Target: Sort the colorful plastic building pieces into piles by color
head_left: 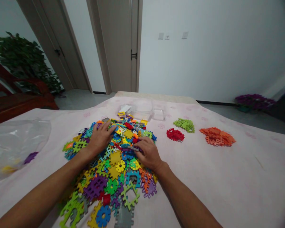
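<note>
A big mixed heap of plastic interlocking building pieces [115, 158] lies in front of me: squares, notched discs and frames in many colours. On its upper left side rests my left hand [101, 137], fingers apart and touching the pieces. My right hand [149, 153] is at the heap's right side, with thumb and fingers closed around a thin grey building piece [133, 148]; part of that piece is hidden by the fingers. Nearer to me lie a purple lattice square [95, 187], a blue notched disc [103, 216] and a green frame [130, 195].
Right of the heap are separate piles of red pieces [175, 135], light green pieces [184, 124] and orange pieces [217, 136]. Clear plastic trays [158, 114] stand behind the heap. A clear plastic bag [19, 142] with a few pieces lies left on the pink tablecloth [204, 183].
</note>
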Action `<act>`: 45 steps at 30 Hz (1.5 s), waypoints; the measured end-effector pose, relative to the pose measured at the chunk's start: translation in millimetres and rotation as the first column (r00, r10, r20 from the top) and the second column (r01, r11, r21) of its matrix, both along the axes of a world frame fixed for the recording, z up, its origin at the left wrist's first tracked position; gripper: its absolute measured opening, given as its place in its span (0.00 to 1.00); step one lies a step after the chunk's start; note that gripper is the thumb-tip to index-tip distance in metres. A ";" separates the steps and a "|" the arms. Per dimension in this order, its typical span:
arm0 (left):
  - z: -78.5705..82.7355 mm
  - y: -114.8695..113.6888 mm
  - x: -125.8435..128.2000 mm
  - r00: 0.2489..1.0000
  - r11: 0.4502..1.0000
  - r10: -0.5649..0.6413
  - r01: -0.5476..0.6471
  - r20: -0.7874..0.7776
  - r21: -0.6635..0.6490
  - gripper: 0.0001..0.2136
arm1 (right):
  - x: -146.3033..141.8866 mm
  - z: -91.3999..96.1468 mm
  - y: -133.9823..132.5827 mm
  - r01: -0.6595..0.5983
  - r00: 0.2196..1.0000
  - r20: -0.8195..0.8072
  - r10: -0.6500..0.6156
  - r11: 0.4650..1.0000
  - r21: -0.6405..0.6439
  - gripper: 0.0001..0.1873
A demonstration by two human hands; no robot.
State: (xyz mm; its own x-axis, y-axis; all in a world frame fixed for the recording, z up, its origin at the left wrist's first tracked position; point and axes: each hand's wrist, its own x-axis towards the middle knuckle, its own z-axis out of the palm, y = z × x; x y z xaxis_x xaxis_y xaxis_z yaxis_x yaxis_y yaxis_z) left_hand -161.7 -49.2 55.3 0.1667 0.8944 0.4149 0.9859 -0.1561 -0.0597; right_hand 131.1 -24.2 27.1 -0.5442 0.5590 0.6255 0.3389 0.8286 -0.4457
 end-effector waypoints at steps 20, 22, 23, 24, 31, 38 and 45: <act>-3.7 -49.5 24.5 0.976 0.978 -0.043 0.085 0.213 -0.191 0.15 | 9.4 11.2 -5.1 -0.225 0.966 -0.154 0.210 0.970 -0.088 0.14; 0.2 -55.5 35.5 0.947 0.949 -0.108 0.190 0.302 -0.253 0.16 | 10.9 8.9 -5.4 -0.227 0.954 -0.221 0.201 0.969 -0.100 0.15; 4.6 -57.5 39.1 0.923 0.921 -0.155 0.264 0.353 -0.287 0.17 | 11.6 7.0 -4.7 -0.200 0.948 -0.272 0.163 0.973 -0.114 0.16; 10.0 -58.3 41.4 0.894 0.887 -0.200 0.340 0.402 -0.314 0.17 | 12.3 4.8 -3.2 -0.158 0.940 -0.325 0.105 0.977 -0.141 0.16; 34.2 -4.6 32.0 0.860 0.970 -0.119 0.207 0.496 -0.126 0.19 | 20.7 -12.5 27.6 0.259 0.878 -0.339 -0.336 0.932 -0.253 0.19; 20.0 91.1 33.1 0.939 0.931 -0.226 0.287 0.259 -0.227 0.20 | 27.8 -37.0 48.4 0.294 0.940 -0.096 -0.328 0.919 -0.264 0.20; 19.5 94.9 42.8 0.941 0.934 -0.207 0.272 0.269 -0.231 0.14 | 32.5 -15.5 32.8 0.036 0.970 -0.219 -0.107 0.952 -0.305 0.16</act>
